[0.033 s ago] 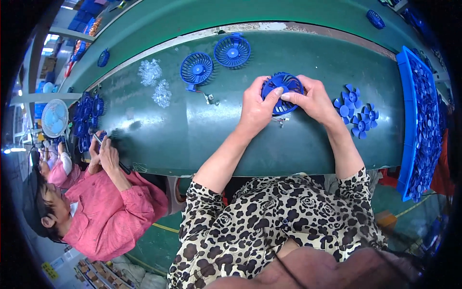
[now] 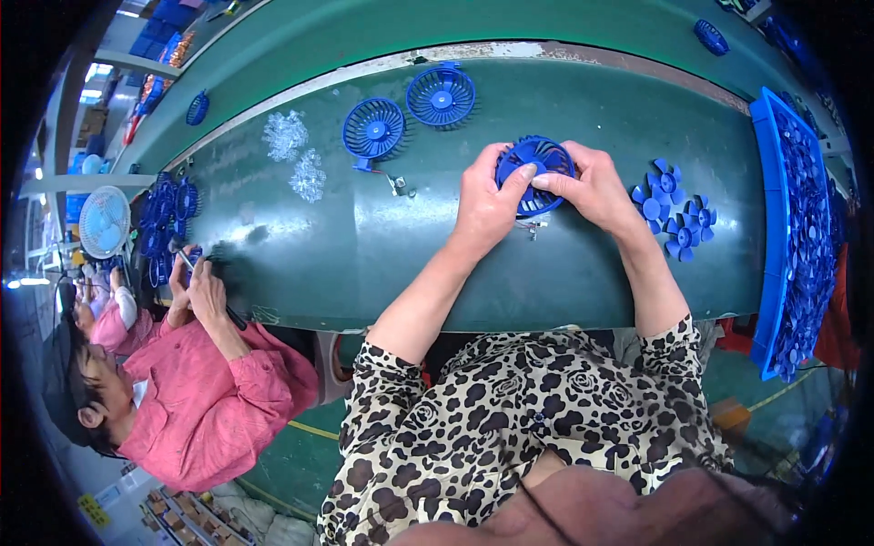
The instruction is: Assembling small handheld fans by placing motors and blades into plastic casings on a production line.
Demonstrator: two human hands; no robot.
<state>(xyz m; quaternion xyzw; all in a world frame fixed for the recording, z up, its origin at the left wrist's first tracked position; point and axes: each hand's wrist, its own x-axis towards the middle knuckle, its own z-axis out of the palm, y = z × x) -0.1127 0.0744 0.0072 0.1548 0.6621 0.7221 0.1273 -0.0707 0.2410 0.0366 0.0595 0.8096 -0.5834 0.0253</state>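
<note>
My left hand (image 2: 485, 198) and my right hand (image 2: 598, 188) grip a round blue fan housing (image 2: 557, 150) from both sides, above the green table. Both thumbs press on the hub of a blue fan blade (image 2: 515, 169) inside it; my fingers curl around the rim. A small connector on wires (image 2: 533, 229) shows just below the housing. To the left lie a blue fan housing (image 2: 373, 128) with a wired connector (image 2: 398, 186) beside it, and another blue fan housing (image 2: 441, 96) farther back. Several loose blue fan blades (image 2: 684, 238) lie right of my right hand.
Two heaps of small clear pieces (image 2: 286, 136) lie at the left. A blue crate (image 2: 767, 246) full of blue fan blades stands at the right edge. On the left, a co-worker in a pink shirt (image 2: 205, 414) holds a tool near stacked blue fan housings (image 2: 157, 214).
</note>
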